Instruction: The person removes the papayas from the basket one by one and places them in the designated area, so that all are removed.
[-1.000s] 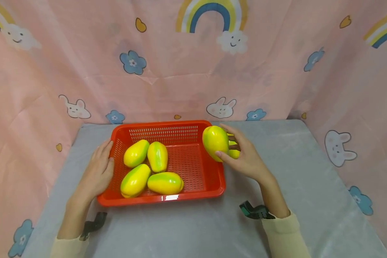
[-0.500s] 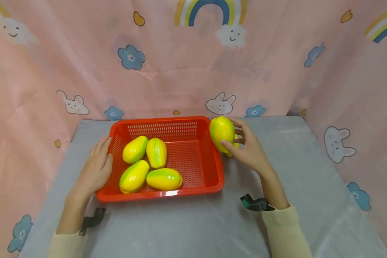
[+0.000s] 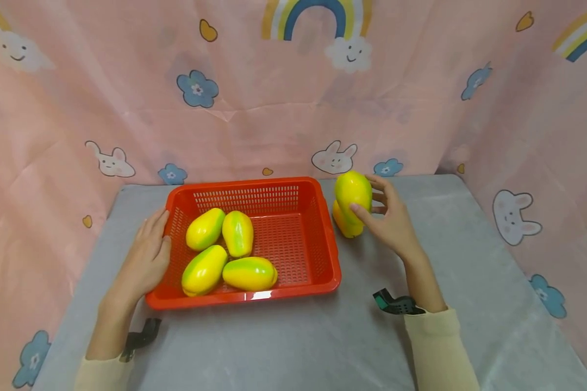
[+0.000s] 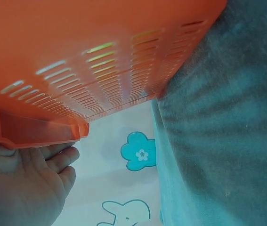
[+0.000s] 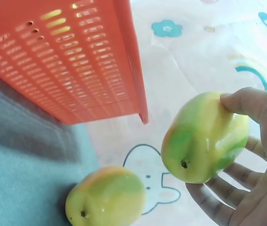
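Observation:
My right hand grips a yellow-green mango between thumb and fingers, raised just right of the basket. In the right wrist view this mango hangs above the table, its dark stem spot showing. A second mango lies on the table beside the basket's right wall, partly covered by the held one in the head view. The red plastic basket has several mangoes in its left half. With fairly straight fingers, my left hand rests along the basket's left rim; the left wrist view shows its fingertips at the rim.
A grey cloth covers the table. Behind it and along both sides hangs a pink curtain printed with rainbows, flowers and rabbits. Dark wrist devices sit at both cuffs.
My right hand has carried the mango rightward from over the basket's right rim to beyond it, exposing more of the mango on the table. The left hand stays at the rim.

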`<act>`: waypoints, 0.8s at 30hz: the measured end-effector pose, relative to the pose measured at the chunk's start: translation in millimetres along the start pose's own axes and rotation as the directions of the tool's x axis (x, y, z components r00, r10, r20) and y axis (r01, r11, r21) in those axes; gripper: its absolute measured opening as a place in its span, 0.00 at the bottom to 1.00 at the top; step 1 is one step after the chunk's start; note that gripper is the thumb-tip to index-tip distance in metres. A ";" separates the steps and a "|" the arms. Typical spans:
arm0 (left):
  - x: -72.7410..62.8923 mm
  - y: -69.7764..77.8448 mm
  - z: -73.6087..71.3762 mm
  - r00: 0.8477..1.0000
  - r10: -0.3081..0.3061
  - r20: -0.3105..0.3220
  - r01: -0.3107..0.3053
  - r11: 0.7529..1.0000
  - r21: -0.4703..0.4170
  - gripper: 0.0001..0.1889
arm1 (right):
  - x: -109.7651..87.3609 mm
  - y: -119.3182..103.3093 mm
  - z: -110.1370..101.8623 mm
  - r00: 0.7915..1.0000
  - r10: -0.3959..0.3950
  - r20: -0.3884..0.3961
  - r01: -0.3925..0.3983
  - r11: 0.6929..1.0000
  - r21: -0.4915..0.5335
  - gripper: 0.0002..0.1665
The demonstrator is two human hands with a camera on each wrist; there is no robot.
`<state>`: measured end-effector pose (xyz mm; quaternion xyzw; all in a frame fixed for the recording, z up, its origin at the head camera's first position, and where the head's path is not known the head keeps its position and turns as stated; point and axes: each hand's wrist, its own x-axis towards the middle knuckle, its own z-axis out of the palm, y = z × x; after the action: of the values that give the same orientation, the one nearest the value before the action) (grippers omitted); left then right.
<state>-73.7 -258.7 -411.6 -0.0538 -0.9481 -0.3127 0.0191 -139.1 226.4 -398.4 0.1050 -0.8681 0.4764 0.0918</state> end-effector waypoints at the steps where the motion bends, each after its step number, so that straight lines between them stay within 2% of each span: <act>1: -0.2 -0.2 0.3 1.000 -0.001 0.000 0.001 1.000 0.001 0.33 | -0.1 1.0 -0.7 1.000 0.008 -0.004 -0.008 1.000 0.003 0.43; 10: -0.4 0.9 0.0 1.000 -0.013 0.001 0.013 1.000 0.004 0.33 | 2.5 14.0 -6.8 0.999 0.018 -0.037 -0.020 0.999 -0.040 0.42; 15: 2.2 1.5 0.6 1.000 0.011 -0.009 -0.010 1.000 0.003 0.33 | 4.0 19.9 -11.5 0.997 0.038 -0.069 -0.044 0.995 -0.087 0.40; 24: 1.8 1.9 -1.0 1.000 -0.013 0.001 0.013 1.000 -0.001 0.33 | 5.9 32.6 -13.7 0.991 0.098 -0.087 -0.103 0.993 -0.060 0.40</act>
<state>-75.3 -257.6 -409.6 -0.0480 -0.9483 -0.3133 0.0165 -152.8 254.6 -415.9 0.0379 -0.8827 0.4560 0.1074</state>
